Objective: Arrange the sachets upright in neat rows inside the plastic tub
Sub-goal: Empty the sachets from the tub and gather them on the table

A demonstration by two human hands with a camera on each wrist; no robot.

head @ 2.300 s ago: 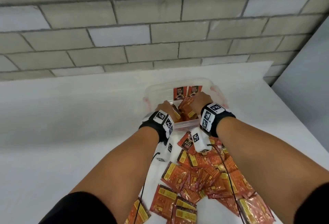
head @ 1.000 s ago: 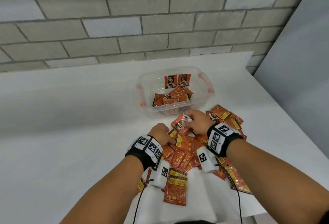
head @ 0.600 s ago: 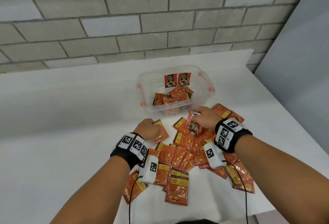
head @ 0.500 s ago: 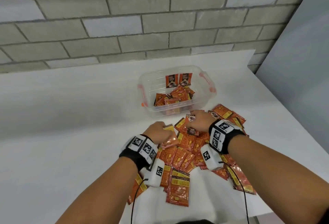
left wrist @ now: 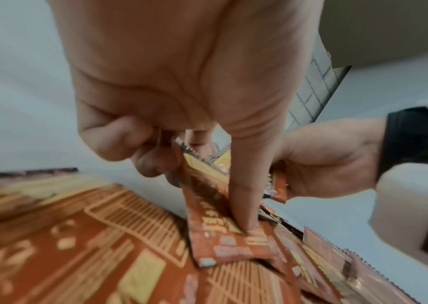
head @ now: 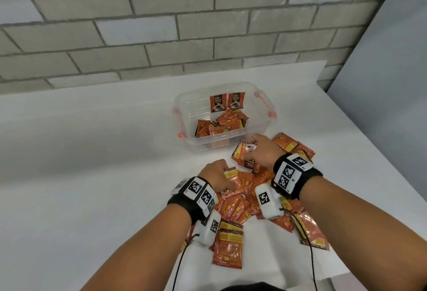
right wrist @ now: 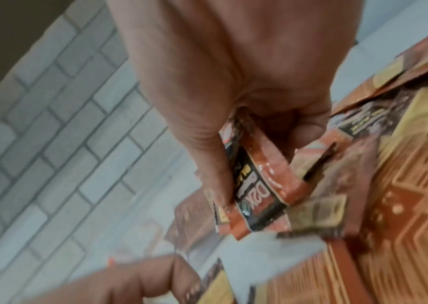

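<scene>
Progress slight: plastic tub [head: 265,126], just beyond both hands, has two sachets upright at its far wall [head: 227,102], others tumbled. Loose pile [head: 233,210] beneath the wrists remains. Left hand [head: 216,176] pinches one sachet [left wrist: 207,205]; right hand [head: 261,152] clamps a few [right wrist: 257,185].

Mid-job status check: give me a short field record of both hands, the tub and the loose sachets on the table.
left hand: over the loose pile, pinching a sachet between thumb and curled fingers
right hand: just in front of the tub, gripping a few sachets together
plastic tub: clear, orange handles, on the white table
sachets in tub: two upright sachets against the far wall, the rest in a jumbled heap
loose pile: many sachets lying flat, overlapping, between tub and person
</scene>
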